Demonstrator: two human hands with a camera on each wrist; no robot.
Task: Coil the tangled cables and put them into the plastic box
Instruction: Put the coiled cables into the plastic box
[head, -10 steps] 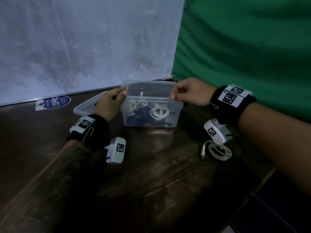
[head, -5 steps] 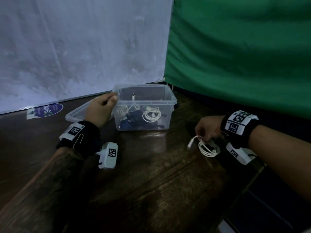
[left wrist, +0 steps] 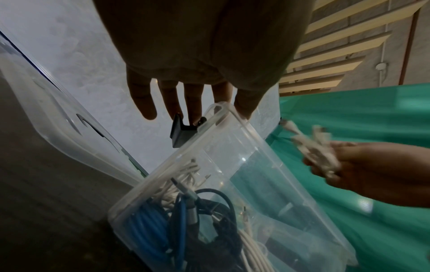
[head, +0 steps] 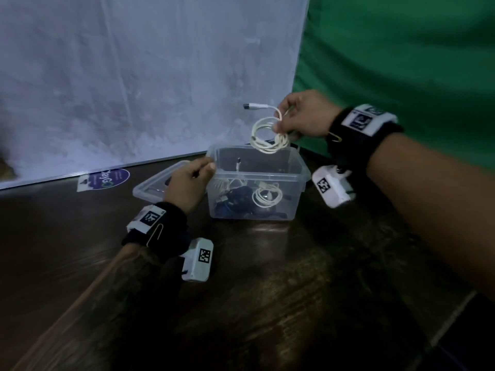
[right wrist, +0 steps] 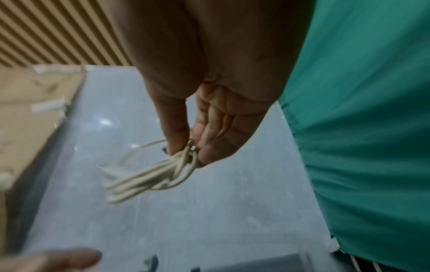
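A clear plastic box (head: 294, 178) stands on the dark wooden table. Inside lie a coiled white cable (head: 266, 197), a blue cable (left wrist: 149, 230) and dark cables. My right hand (head: 281, 121) pinches another coiled white cable (head: 263, 136) between thumb and fingers, just above the box's back rim, with one plug end sticking out to the left. The right wrist view shows that coil (right wrist: 144, 180) hanging from the fingertips (right wrist: 177, 145). My left hand (head: 206, 167) grips the box's left corner rim (left wrist: 218, 110), thumb over the edge. A small black clip-like piece (left wrist: 184, 130) sits by its fingertips.
The box's clear lid (head: 152, 186) lies flat just left of the box, behind my left hand. A purple sticker (head: 107, 179) is on the table at the back left. A white backdrop and a green cloth (head: 401, 62) stand close behind the box.
My right hand took the white coil off the table at the right and lifted it up and left, to above the box. My left hand stayed on the box's corner.
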